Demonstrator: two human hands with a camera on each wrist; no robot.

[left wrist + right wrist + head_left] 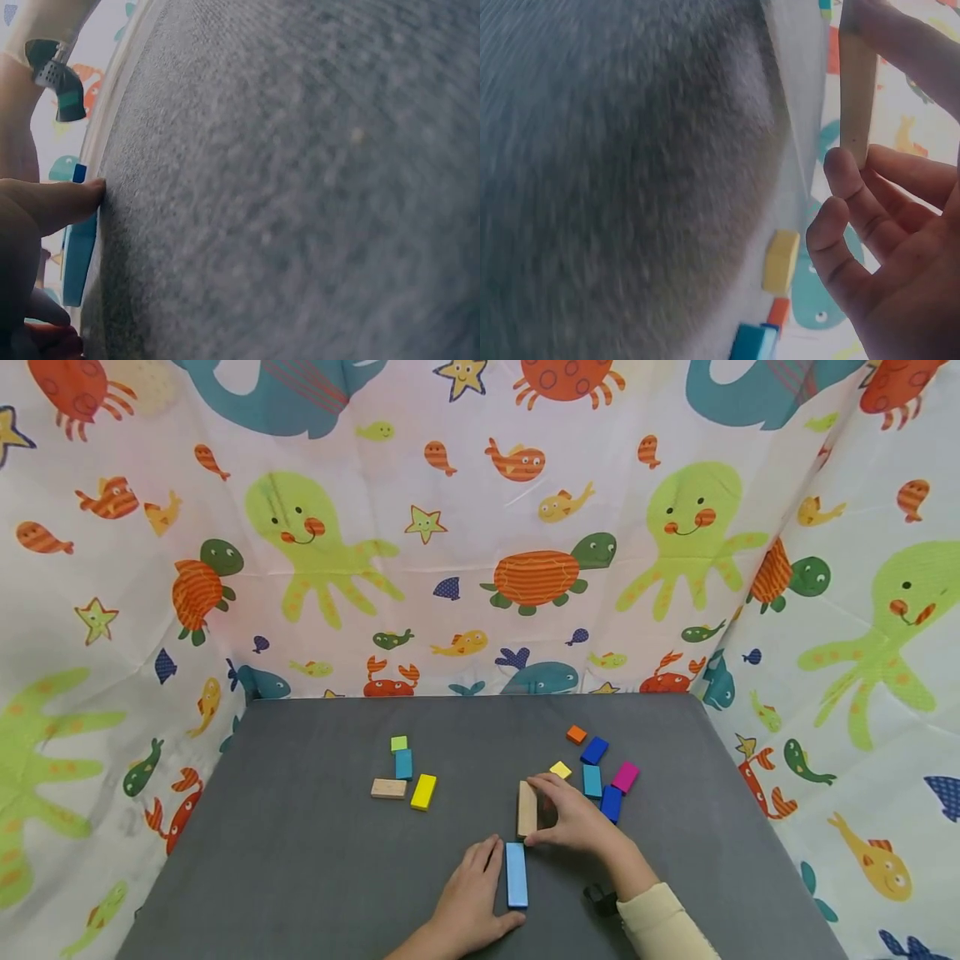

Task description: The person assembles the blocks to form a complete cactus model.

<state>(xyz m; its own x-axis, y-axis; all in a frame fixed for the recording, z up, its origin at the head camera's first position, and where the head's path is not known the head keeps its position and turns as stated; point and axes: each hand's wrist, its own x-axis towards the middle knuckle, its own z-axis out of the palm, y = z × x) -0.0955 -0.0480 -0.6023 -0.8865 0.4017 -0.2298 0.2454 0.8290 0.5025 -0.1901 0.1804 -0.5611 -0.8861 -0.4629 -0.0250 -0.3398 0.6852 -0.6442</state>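
My right hand (573,814) pinches a long plain wooden block (527,808) by its two ends, fingers at the far end and thumb at the near end. In the right wrist view the wooden block (859,94) spans between thumb and fingers. Just nearer lies a light blue block (517,875), its far end close to the wooden one. My left hand (468,897) holds the light blue block from the left, thumb at the near end and fingertips by the far left corner. The left wrist view shows the thumb (56,202) in front of the blue block (79,262).
Right of centre lie several small blocks, among them a yellow block (560,770), an orange block (576,734) and a magenta block (625,777). Left of centre are a teal block (403,764) and a bright yellow block (423,792). A patterned curtain (450,560) borders the grey table (300,860).
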